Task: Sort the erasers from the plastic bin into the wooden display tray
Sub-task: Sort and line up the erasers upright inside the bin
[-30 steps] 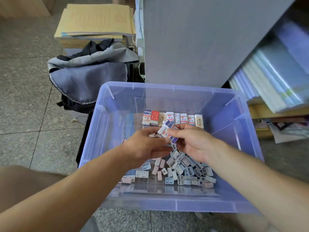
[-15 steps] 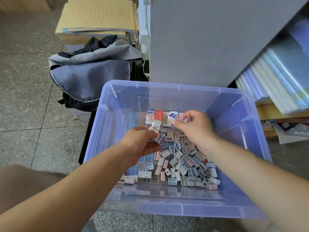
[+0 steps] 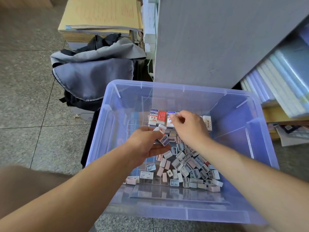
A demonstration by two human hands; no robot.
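Note:
A translucent blue plastic bin (image 3: 107, 124) sits on the floor with a heap of small erasers (image 3: 189, 166) in its right half. At the bin's far side a row of upright erasers (image 3: 158, 118) stands side by side. My left hand (image 3: 147, 144) holds a few wrapped erasers (image 3: 163, 137) in its curled fingers just in front of that row. My right hand (image 3: 189, 126) reaches to the row and pinches a blue-topped eraser (image 3: 170, 117) standing in it. No wooden tray is plainly visible.
A grey and black bag (image 3: 93, 76) lies left of the bin's far corner, with a stack of yellow paper (image 3: 102, 15) behind it. A grey cabinet side (image 3: 217, 39) rises behind the bin. Shelved folders (image 3: 280, 81) lean at the right. The floor is speckled tile.
My hands have separated: the right hand carried one eraser from the left hand's bunch forward to the upright row. The left hand stayed, still holding its erasers.

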